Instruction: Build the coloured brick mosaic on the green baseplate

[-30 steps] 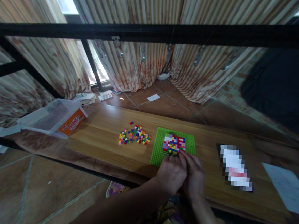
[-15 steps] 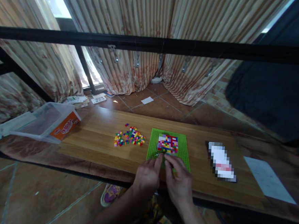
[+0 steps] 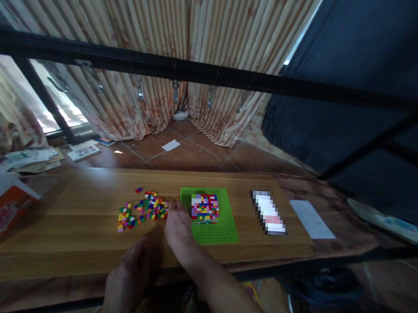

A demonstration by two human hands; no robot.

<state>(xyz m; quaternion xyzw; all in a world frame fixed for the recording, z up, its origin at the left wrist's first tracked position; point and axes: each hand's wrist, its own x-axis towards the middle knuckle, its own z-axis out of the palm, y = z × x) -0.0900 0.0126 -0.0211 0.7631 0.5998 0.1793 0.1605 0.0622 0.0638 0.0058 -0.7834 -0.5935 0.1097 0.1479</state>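
Note:
My right hand (image 3: 179, 225) reaches to the right edge of a heap of small coloured building bricks (image 3: 151, 205), its fingers curled together at the tips. Whatever those fingertips may hold is hidden. Just right of this hand lies a green baseplate (image 3: 212, 234) bearing a roughly square patch of many-coloured bricks (image 3: 204, 207). A thin strip of something lies along the patch's lower edge; its kind is too small to tell. My left hand (image 3: 131, 268), blurred and in shadow, hovers near the table's front edge, below the heap, and its fingers do not show clearly.
The wooden table (image 3: 64, 222) carries a blurred-out phone-shaped object (image 3: 268, 213) and a white paper sheet (image 3: 312, 219) on the right. A clear plastic box with an orange label (image 3: 2, 220) stands at the left. A dark metal bar (image 3: 214, 75) crosses above the table.
The view has swung to the right. My right hand has left the green baseplate and moved left to the brick heap. The left hand has drawn back from the baseplate, toward the front left.

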